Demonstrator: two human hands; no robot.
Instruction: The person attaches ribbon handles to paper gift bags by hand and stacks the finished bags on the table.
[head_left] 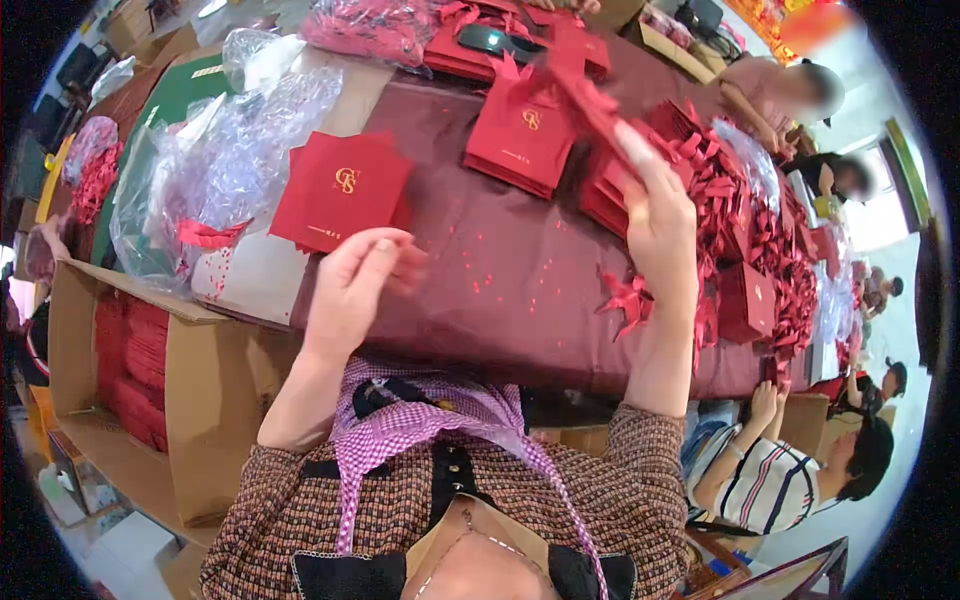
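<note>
My right hand point(658, 205) is raised over the table, shut on a blurred red paper gift bag point(590, 105) seen nearly edge-on. Just left of it, a stack of red gift bags point(520, 135) with gold lettering and a ribbon on top lies on the cloth. My left hand point(360, 285) has its fingers curled together, and I see nothing in them. It hovers at the near edge of another pile of flat red bags point(345, 190), also printed in gold. A loose red ribbon bow point(627, 300) rests by my right forearm.
A dark red cloth point(470, 330) covers the table, dotted with red bits. Clear plastic wrapping point(215, 170) is at left, above an open cardboard box point(210, 400) of red packs. Heaped ribboned bags point(740, 220) fill the right side. A person in a striped shirt point(765, 485) sits nearby.
</note>
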